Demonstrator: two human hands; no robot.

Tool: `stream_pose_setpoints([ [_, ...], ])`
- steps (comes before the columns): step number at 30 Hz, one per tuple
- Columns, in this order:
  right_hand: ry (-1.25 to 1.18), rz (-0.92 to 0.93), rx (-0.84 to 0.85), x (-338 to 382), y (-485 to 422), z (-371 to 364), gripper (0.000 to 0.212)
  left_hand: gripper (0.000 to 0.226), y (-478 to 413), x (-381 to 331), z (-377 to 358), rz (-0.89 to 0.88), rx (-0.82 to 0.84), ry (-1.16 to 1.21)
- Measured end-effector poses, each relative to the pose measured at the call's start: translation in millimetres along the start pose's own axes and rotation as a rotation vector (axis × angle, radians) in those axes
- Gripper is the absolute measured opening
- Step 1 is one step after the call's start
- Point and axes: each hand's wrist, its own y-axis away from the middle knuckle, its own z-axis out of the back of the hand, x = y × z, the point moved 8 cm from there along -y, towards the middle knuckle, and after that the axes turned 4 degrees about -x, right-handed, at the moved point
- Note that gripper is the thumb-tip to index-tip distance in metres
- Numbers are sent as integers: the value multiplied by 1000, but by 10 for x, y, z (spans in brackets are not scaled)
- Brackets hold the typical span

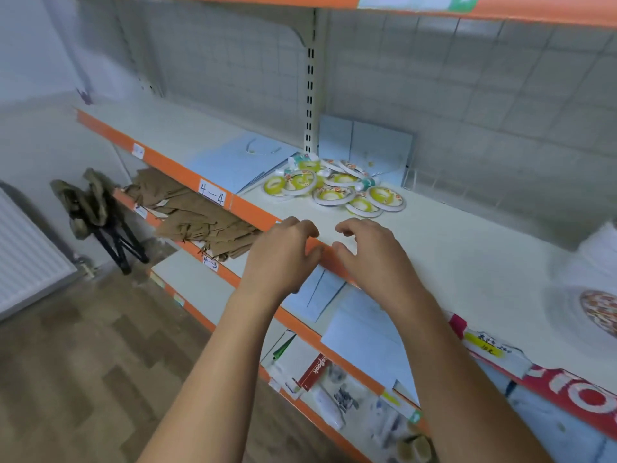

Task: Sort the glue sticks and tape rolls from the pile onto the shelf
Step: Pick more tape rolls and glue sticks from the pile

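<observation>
Empty, loosely curled left hand (283, 253) and right hand (370, 253) hover before glossy round tape rolls (334, 194).

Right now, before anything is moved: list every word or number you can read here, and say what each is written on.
"4—4": white label on the orange shelf edge.
"4-3": lower label on the shelf edge beneath, faint.
"...ebook": red box, first letters unclear.
Too blurred to read: yellow tag, print on the tape rolls.

white shelf (444, 262) with orange edge, pile of tape rolls (337, 190) and glue sticks (362, 184), pale blue bags (233, 162)
</observation>
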Motion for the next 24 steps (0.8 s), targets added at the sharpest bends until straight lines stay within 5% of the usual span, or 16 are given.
stream_pose_setpoints([
  [17, 107, -102, 24, -287, -1252, -527, 36, 54, -1305, 734, -622, -31, 99, 66],
  [24, 254, -327, 31, -368, -1588, -770, 64, 62, -1880, 943, -832, -175, 159, 126],
])
